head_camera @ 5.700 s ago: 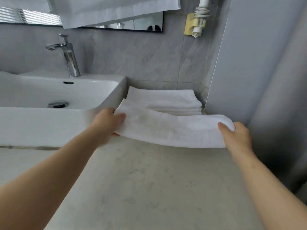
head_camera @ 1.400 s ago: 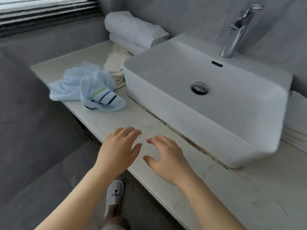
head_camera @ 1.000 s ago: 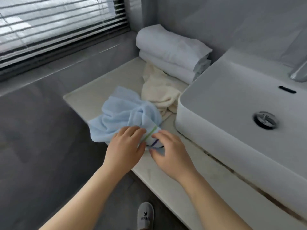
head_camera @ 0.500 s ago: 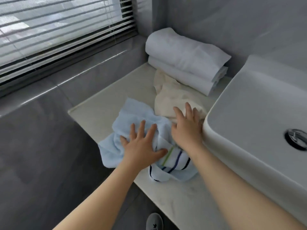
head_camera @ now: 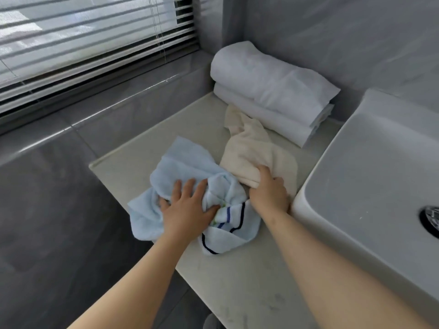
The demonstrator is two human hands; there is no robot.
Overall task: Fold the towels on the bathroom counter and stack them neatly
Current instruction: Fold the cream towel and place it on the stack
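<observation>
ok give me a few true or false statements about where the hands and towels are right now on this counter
1. The left hand rests on the crumpled blue towel. True.
2. The right hand grips the folded white towels. False: it grips the cream towel; the white towels lie untouched behind it.
3. The white towels are stacked one on another against the wall. True.
4. The blue towel is already folded flat. False: it lies bunched up, its striped end near the counter edge.
5. The cream towel lies inside the sink. False: it lies on the counter beside the sink.
</observation>
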